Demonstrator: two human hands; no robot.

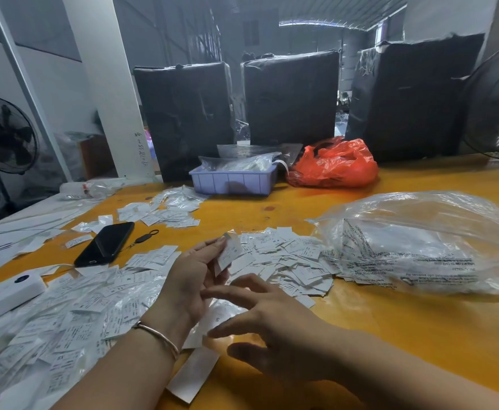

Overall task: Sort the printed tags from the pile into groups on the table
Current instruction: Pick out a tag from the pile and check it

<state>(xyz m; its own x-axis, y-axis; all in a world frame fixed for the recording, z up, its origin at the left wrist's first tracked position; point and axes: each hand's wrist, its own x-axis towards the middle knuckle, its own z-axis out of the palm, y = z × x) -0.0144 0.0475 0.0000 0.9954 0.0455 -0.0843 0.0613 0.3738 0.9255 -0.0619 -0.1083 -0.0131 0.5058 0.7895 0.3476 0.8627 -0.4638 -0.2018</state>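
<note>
My left hand (190, 279), a bangle on its wrist, is raised above the yellow table (405, 327) and pinches a small stack of white printed tags (229, 253) between thumb and fingers. My right hand (269, 324) hovers just below it, fingers spread and relaxed, holding nothing. A loose pile of tags (289, 261) lies just beyond the hands. A larger spread of tags (73, 318), some in clear film, covers the near left. A smaller group of tags (165, 210) lies farther back.
A black phone (104, 244) with a strap lies left of centre. A white device (4, 294) sits at the left edge. A big clear plastic bag (425, 241) fills the right. A lilac tray (233, 179), an orange bag (335, 164) and black-wrapped boxes (291, 99) stand behind.
</note>
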